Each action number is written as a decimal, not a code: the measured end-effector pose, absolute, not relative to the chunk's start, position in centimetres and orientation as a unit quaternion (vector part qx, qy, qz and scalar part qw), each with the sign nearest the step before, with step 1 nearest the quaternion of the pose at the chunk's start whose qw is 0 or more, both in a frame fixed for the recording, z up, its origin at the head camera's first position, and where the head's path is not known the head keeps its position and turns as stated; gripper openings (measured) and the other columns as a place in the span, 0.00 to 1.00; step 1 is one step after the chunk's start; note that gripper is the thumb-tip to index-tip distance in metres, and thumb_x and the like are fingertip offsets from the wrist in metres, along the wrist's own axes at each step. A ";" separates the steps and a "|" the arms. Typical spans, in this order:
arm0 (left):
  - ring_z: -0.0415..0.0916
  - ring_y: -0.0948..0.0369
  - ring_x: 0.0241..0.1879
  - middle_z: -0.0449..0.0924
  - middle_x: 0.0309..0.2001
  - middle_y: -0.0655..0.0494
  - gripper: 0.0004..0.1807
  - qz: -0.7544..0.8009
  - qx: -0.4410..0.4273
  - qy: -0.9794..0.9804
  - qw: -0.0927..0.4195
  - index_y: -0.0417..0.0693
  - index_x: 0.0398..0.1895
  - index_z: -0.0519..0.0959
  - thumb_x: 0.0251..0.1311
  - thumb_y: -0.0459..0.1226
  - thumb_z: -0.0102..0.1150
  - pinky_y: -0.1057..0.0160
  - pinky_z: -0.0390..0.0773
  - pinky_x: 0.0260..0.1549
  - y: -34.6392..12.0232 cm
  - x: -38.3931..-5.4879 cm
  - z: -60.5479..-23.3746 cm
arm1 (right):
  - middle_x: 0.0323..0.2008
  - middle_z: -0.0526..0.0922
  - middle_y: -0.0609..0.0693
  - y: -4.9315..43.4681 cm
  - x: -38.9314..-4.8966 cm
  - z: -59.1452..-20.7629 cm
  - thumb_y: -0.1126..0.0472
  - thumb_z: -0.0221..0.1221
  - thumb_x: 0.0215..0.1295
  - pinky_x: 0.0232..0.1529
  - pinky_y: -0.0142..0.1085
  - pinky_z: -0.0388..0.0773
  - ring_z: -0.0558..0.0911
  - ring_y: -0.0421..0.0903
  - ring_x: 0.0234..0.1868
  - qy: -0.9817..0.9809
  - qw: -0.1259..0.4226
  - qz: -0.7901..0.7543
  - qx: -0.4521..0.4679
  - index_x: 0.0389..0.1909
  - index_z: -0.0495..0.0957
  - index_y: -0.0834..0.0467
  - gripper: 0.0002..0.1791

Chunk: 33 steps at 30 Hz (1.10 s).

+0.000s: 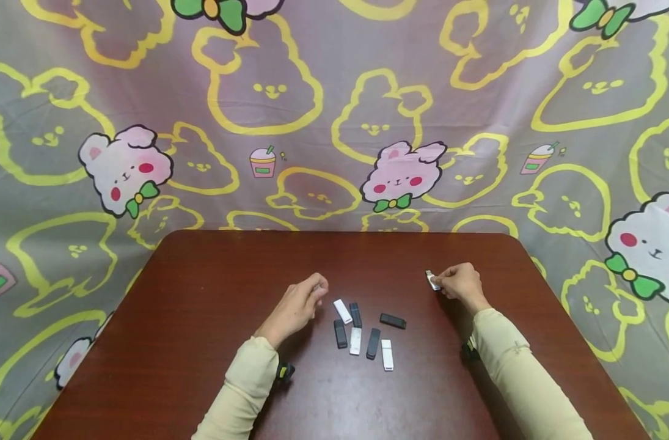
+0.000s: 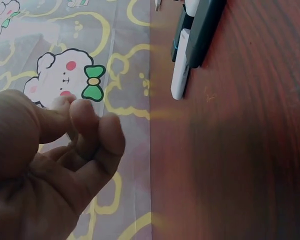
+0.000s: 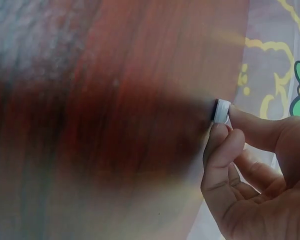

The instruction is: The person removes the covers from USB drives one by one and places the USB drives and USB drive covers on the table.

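Note:
My right hand (image 1: 462,284) pinches a white USB flash drive (image 1: 431,280) between thumb and fingertips, at the right of the table toward its back. In the right wrist view only one short end of that flash drive (image 3: 221,111) shows between thumb and fingers. Held over the table at centre left, my left hand (image 1: 297,307) has loosely curled fingers and nothing in them. Just to its right lies a group of black and white flash drives. The nearest are a white flash drive (image 1: 342,311) and a black flash drive (image 1: 340,334).
The group also has another white flash drive (image 1: 355,341), a front white one (image 1: 387,355), and several dark ones, including a black flash drive (image 1: 393,321) lying apart at the right. The brown table (image 1: 230,263) ends at a patterned cloth (image 1: 312,146) hung behind it.

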<state>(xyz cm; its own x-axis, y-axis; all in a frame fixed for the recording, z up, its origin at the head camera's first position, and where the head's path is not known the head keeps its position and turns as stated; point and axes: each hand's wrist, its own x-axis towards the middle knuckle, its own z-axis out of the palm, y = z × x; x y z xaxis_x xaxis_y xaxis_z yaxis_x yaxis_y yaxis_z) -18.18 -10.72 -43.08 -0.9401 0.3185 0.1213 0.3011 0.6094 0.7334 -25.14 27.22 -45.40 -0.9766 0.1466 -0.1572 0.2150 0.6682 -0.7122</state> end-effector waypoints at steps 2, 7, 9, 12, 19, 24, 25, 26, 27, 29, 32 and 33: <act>0.72 0.65 0.21 0.80 0.32 0.41 0.04 0.408 0.170 0.897 0.016 0.46 0.45 0.73 0.77 0.35 0.47 0.68 0.73 0.27 -10.7 -18.2 -43.1 | 0.20 0.87 0.51 27.3 -25.1 -45.4 0.62 0.66 0.63 0.23 0.32 0.81 0.82 0.40 0.19 0.916 0.042 -0.387 0.096 0.38 0.87 0.69 0.12; 0.74 0.62 0.27 0.78 0.34 0.41 0.06 0.401 0.176 0.899 0.023 0.43 0.50 0.71 0.78 0.33 0.44 0.65 0.75 0.32 -10.6 -18.1 -43.0 | 0.18 0.85 0.49 27.3 -25.0 -45.3 0.58 0.65 0.65 0.22 0.32 0.80 0.82 0.40 0.19 0.921 0.040 -0.378 0.089 0.37 0.87 0.68 0.14; 0.74 0.61 0.31 0.79 0.35 0.40 0.07 0.392 0.185 0.901 0.018 0.42 0.51 0.71 0.78 0.31 0.43 0.63 0.76 0.34 -10.6 -18.1 -43.1 | 0.18 0.86 0.50 27.2 -24.9 -45.1 0.56 0.64 0.67 0.22 0.32 0.81 0.82 0.40 0.19 0.921 0.036 -0.377 0.090 0.37 0.86 0.69 0.16; 0.75 0.60 0.35 0.80 0.36 0.42 0.08 0.379 0.185 0.907 0.010 0.43 0.52 0.72 0.78 0.31 0.42 0.60 0.76 0.38 -10.6 -18.3 -43.1 | 0.20 0.87 0.53 27.2 -24.7 -44.8 0.53 0.63 0.69 0.22 0.33 0.80 0.83 0.41 0.20 0.920 0.027 -0.379 0.097 0.39 0.85 0.69 0.19; 0.78 0.60 0.35 0.83 0.37 0.45 0.08 0.368 0.174 0.913 0.001 0.44 0.54 0.70 0.77 0.31 0.44 0.59 0.78 0.39 -11.0 -18.7 -43.1 | 0.23 0.87 0.53 27.0 -23.7 -43.3 0.47 0.59 0.72 0.25 0.35 0.76 0.83 0.45 0.23 0.928 0.000 -0.359 0.103 0.41 0.83 0.66 0.22; 0.78 0.60 0.33 0.84 0.39 0.45 0.08 0.352 0.179 0.919 -0.004 0.43 0.53 0.67 0.76 0.32 0.49 0.59 0.77 0.38 -11.6 -19.4 -43.0 | 0.33 0.86 0.55 26.6 -23.0 -41.7 0.44 0.57 0.73 0.32 0.36 0.72 0.81 0.51 0.35 0.936 -0.038 -0.339 0.087 0.43 0.84 0.63 0.23; 0.77 0.60 0.33 0.84 0.39 0.46 0.08 0.345 0.179 0.921 -0.007 0.43 0.52 0.67 0.75 0.33 0.50 0.58 0.77 0.37 -11.7 -19.6 -43.1 | 0.35 0.86 0.56 26.4 -22.9 -41.4 0.44 0.57 0.73 0.33 0.36 0.72 0.81 0.52 0.37 0.938 -0.047 -0.334 0.081 0.43 0.83 0.62 0.23; 0.77 0.60 0.33 0.84 0.39 0.46 0.08 0.336 0.178 0.925 -0.010 0.44 0.51 0.67 0.75 0.33 0.51 0.58 0.77 0.37 -11.8 -19.9 -43.1 | 0.36 0.86 0.56 26.3 -22.7 -41.1 0.44 0.57 0.73 0.33 0.36 0.71 0.81 0.53 0.37 0.939 -0.056 -0.331 0.073 0.44 0.83 0.62 0.23; 0.76 0.59 0.33 0.84 0.38 0.46 0.07 0.327 0.178 0.928 -0.013 0.44 0.50 0.67 0.74 0.33 0.52 0.58 0.76 0.36 -11.9 -20.2 -43.2 | 0.36 0.87 0.57 26.1 -22.5 -40.7 0.44 0.57 0.73 0.33 0.36 0.71 0.82 0.53 0.37 0.940 -0.063 -0.328 0.065 0.44 0.83 0.62 0.23; 0.76 0.58 0.32 0.83 0.37 0.47 0.07 0.301 0.183 0.936 -0.027 0.44 0.48 0.68 0.73 0.33 0.54 0.57 0.77 0.36 -12.0 -20.8 -43.5 | 0.36 0.87 0.57 25.7 -22.0 -40.1 0.45 0.57 0.73 0.33 0.36 0.71 0.82 0.53 0.37 0.942 -0.077 -0.324 0.049 0.44 0.83 0.62 0.22; 0.77 0.55 0.34 0.81 0.35 0.49 0.06 0.270 0.189 0.943 -0.046 0.42 0.46 0.71 0.72 0.33 0.56 0.54 0.78 0.38 -12.2 -21.6 -43.7 | 0.34 0.87 0.56 25.0 -20.8 -39.1 0.47 0.58 0.72 0.32 0.37 0.72 0.81 0.51 0.35 0.942 -0.086 -0.323 0.025 0.44 0.83 0.61 0.20; 0.77 0.55 0.35 0.80 0.35 0.49 0.05 0.261 0.190 0.945 -0.049 0.42 0.45 0.71 0.72 0.33 0.56 0.54 0.78 0.39 -12.3 -21.8 -43.8 | 0.33 0.87 0.56 24.7 -20.4 -38.8 0.47 0.58 0.72 0.32 0.36 0.72 0.81 0.51 0.34 0.942 -0.088 -0.323 0.017 0.44 0.83 0.61 0.19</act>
